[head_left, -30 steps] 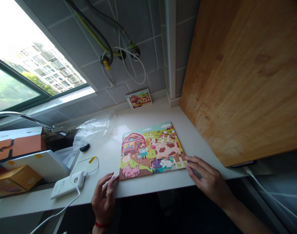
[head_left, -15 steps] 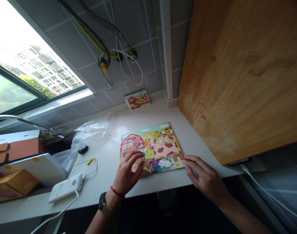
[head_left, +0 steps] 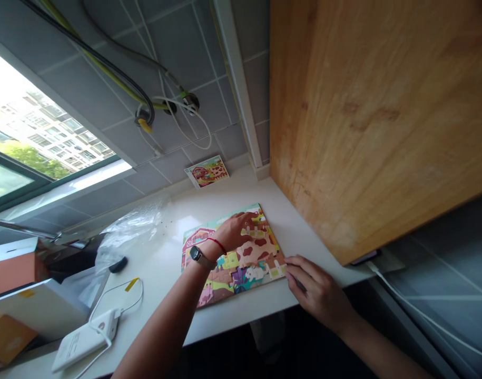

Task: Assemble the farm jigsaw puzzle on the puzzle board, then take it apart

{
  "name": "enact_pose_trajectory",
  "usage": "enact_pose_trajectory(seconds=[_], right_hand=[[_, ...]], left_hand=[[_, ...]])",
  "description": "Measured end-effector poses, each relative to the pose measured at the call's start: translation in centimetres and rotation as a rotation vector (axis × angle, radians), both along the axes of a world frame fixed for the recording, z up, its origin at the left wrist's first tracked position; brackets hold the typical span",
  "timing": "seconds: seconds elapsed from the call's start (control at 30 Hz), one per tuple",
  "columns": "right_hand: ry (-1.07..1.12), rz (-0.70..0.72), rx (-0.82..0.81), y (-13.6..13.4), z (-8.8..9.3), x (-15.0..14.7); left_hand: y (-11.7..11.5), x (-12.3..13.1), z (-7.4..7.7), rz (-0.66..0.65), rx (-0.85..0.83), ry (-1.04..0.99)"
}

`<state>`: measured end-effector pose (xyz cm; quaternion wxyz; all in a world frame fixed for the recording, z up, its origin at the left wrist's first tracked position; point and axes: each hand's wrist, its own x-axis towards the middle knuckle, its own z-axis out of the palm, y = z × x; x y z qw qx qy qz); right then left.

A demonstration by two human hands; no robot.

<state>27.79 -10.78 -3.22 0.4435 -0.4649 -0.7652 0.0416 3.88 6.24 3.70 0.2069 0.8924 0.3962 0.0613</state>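
Observation:
A farm jigsaw puzzle (head_left: 260,252) with a red barn, a cow and a white rabbit lies on the white counter (head_left: 154,263). My left hand (head_left: 235,231), with a watch and a red string on the wrist, reaches over its upper part. The fingers bend down near a piece with a fence picture; whether they grip it I cannot make out. At the puzzle's lower right edge rests my right hand (head_left: 315,287), its thumb and fingers apart with nothing between them. A small picture card (head_left: 207,172) of the same farm scene leans against the wall.
Crumpled clear plastic (head_left: 132,226) lies at the left behind a small black object (head_left: 118,265). A white power bank (head_left: 86,339) with a cable is at the front left, beside boxes (head_left: 39,310). A large wooden board (head_left: 367,126) stands at the right.
My left hand has moved up and right from the puzzle's lower left to its upper part. My right hand stays at the right edge. The view has shifted.

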Motion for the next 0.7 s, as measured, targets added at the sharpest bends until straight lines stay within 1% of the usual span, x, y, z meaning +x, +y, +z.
enact_pose_trajectory(seconds=[0.2,0.47,0.57,0.7], right_hand=[[-0.02,-0.002,0.007,-0.1,0.0,-0.2],[-0.024,0.006,-0.025,-0.1,0.4,-0.2],[-0.019,0.015,-0.035,-0.1,0.4,-0.2],[-0.011,0.025,-0.046,-0.2,0.5,-0.2]], left_hand=[[-0.2,0.4,0.0,-0.025,0.051,0.068],[0.1,1.5,0.7,-0.132,0.054,0.194],[-0.2,1.8,1.0,-0.154,0.075,0.225],[-1.1,1.5,1.3,-0.164,0.083,0.196]])
